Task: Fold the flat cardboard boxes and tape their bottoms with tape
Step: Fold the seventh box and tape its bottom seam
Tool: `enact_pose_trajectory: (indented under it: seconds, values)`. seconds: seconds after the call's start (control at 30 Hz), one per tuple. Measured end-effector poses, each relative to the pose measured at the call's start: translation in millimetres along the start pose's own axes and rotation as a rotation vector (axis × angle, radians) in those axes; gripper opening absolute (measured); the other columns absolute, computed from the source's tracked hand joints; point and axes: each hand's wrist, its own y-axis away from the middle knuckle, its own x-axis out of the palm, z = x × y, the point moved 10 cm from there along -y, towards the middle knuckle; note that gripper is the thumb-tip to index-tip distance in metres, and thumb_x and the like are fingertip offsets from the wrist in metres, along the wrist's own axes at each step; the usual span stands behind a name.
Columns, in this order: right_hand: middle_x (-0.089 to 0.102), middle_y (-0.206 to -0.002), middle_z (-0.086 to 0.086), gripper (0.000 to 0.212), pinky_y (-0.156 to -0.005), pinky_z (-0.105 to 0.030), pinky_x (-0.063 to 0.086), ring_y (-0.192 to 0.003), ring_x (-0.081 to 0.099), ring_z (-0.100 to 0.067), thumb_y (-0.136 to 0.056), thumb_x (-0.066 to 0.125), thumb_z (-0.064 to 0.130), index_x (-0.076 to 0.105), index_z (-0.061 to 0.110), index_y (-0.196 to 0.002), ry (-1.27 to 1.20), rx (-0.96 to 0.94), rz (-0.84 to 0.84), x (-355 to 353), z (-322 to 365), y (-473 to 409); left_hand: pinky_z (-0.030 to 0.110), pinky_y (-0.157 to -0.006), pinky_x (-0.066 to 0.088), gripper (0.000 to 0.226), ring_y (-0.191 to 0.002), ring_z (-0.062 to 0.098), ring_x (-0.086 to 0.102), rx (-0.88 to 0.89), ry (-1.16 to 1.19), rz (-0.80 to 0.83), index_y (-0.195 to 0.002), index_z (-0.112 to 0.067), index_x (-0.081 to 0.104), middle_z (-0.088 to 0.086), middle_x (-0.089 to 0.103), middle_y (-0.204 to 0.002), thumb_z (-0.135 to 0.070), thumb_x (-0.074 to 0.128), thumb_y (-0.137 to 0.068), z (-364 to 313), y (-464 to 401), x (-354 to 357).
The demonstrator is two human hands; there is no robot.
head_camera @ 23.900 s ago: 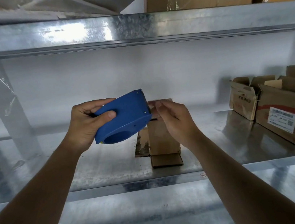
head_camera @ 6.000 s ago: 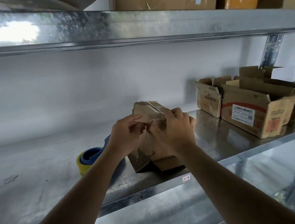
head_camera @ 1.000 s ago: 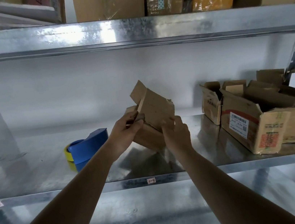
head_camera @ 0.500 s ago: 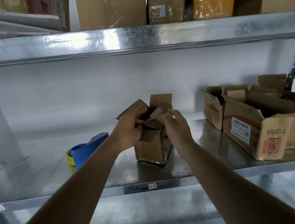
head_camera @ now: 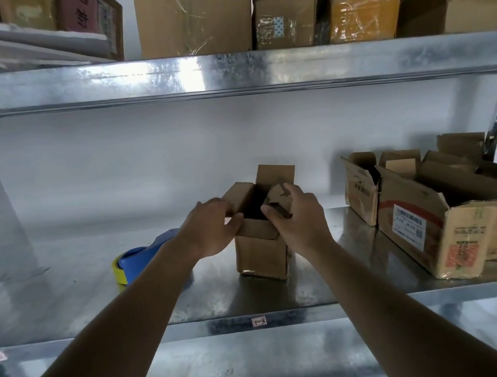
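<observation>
A small cardboard box (head_camera: 261, 255) is standing upright on the metal shelf (head_camera: 64, 297), near its front edge, with its top flaps open and its dark interior showing. The left hand (head_camera: 211, 228) is resting against the box's upper left edge, thumb lying over the near flap and fingers at the left flap; whether those fingers are closing on the cardboard cannot be told. The right hand (head_camera: 297, 216) is gripping the right-hand flap, fingers curled over it and thumb pressing from the inside. The rear flap is standing straight up.

A blue tape dispenser (head_camera: 145, 260) (with a yellow roll of tape (head_camera: 118, 272) fitted) is lying on the shelf just left of the box, partly hidden behind the left forearm. Well apart to the right, several open cardboard boxes (head_camera: 417, 215) are sitting in a group. Sealed cartons (head_camera: 193, 10) are occupying the shelf above.
</observation>
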Motion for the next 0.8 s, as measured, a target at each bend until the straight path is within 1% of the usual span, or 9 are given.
enact_pose_trajectory:
  seconds: [0.13,0.27,0.43,0.47,0.53,0.57,0.63,0.73,0.8]
  values:
    - [0.053,-0.141,-0.009,0.052,-0.099,-0.034,0.053,-0.122,0.062,-0.023,-0.11,0.038,0.041,0.032,0.031,-0.16,0.079,-0.12,-0.09,-11.1,18.0,13.4,0.033,-0.085,0.046,0.041,-0.102,0.022,0.061,0.038,0.059,0.009,-0.125,-0.017,0.064,0.004,0.066,-0.112,-0.046,0.04,-0.109,-8.3,2.4,9.6]
    - [0.053,-0.144,-0.013,0.045,-0.103,-0.033,0.054,-0.122,0.063,-0.025,-0.109,0.045,0.02,0.046,0.021,-0.154,0.081,-0.069,-0.145,-20.0,10.9,12.4,0.026,-0.083,0.043,0.044,-0.103,0.019,0.062,0.064,0.047,0.04,-0.137,-0.019,0.058,0.003,0.067,-0.119,-0.047,0.037,-0.109,-13.3,1.0,14.7]
    - [0.037,-0.159,-0.015,0.031,-0.093,-0.031,0.052,-0.117,0.065,-0.029,-0.107,0.05,0.024,0.061,0.006,-0.13,0.236,0.123,-0.115,-35.4,-11.3,10.2,0.018,-0.07,0.04,0.057,-0.094,0.016,0.064,0.101,0.097,0.069,-0.129,-0.018,0.063,-0.001,0.07,-0.111,-0.059,0.035,-0.101,-27.7,0.8,16.1]
    - [0.043,-0.154,-0.015,0.027,-0.089,-0.031,0.052,-0.116,0.065,-0.029,-0.107,0.051,0.027,0.065,0.007,-0.119,0.3,0.143,-0.094,-37.1,-13.8,9.8,0.018,-0.069,0.04,0.06,-0.093,0.015,0.064,0.102,0.122,0.084,-0.126,-0.018,0.064,-0.002,0.07,-0.109,-0.063,0.036,-0.098,-30.3,0.6,16.8]
    - [0.065,-0.111,-0.008,0.027,-0.074,-0.025,0.049,-0.099,0.069,-0.023,-0.108,0.049,0.031,0.061,0.011,-0.094,0.313,0.177,-0.018,-36.4,-21.3,8.3,0.017,-0.069,0.042,0.054,-0.094,0.014,0.065,0.101,0.175,0.124,-0.126,-0.02,0.064,-0.003,0.07,-0.109,-0.062,0.045,-0.098,-37.0,-1.4,20.7]
    - [0.064,-0.091,-0.002,0.031,-0.068,-0.024,0.046,-0.087,0.068,-0.018,-0.108,0.047,0.035,0.057,0.013,-0.09,0.271,0.195,0.038,-31.7,-25.7,6.6,0.017,-0.071,0.045,0.049,-0.096,0.014,0.065,0.102,0.193,0.135,-0.128,-0.02,0.063,-0.003,0.071,-0.111,-0.058,0.05,-0.1,-39.3,-2.0,21.9]
    - [0.063,-0.087,0.002,0.039,-0.072,-0.028,0.048,-0.082,0.064,-0.014,-0.108,0.042,0.046,0.058,0.011,-0.107,0.176,0.209,0.147,-19.9,-30.4,4.7,0.021,-0.081,0.051,0.049,-0.104,0.017,0.066,0.112,0.214,0.131,-0.137,-0.02,0.06,-0.001,0.07,-0.12,-0.051,0.057,-0.1,-43.7,-2.6,23.0]
    - [0.062,-0.135,-0.002,0.06,-0.1,-0.042,0.055,-0.118,0.065,-0.025,-0.105,0.042,0.056,0.034,0.019,-0.152,0.106,0.152,0.25,-0.1,-28.4,3.7,0.025,-0.093,0.049,0.053,-0.108,0.018,0.061,0.119,0.203,0.066,-0.147,-0.023,0.055,0.001,0.065,-0.125,-0.044,0.063,-0.099,-47.6,-2.5,24.5]
    - [0.055,-0.149,0.0,0.065,-0.107,-0.042,0.051,-0.13,0.06,-0.027,-0.105,0.043,0.055,0.023,0.024,-0.16,0.138,0.105,0.243,0.6,-28.8,2.2,0.02,-0.085,0.05,0.038,-0.094,0.011,0.059,0.135,0.222,0.025,-0.133,-0.025,0.067,-0.001,0.067,-0.113,-0.041,0.065,-0.098,-51.5,-3.2,26.7]
